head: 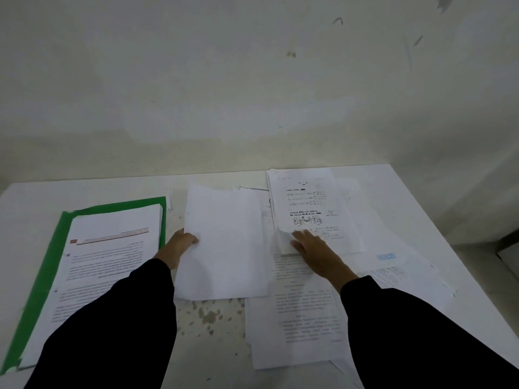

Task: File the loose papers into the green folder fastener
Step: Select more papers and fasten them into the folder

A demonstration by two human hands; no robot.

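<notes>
On the white table [407, 209], a green folder [49, 265] lies open at the left and loose papers [303, 313] are spread at the right.

Printed pages [112, 256] with black text and one orange heading bar already sit inside the folder, and its green border shows along the top and left edge. The left hand [179, 245] grips the left edge of a blank white sheet [224, 245] in the middle, thumb on top. The right hand [311, 245] rests flat with fingers spread on a printed page with small drawings [309, 203], beside its curled lower corner. Both sleeves are dark.
</notes>
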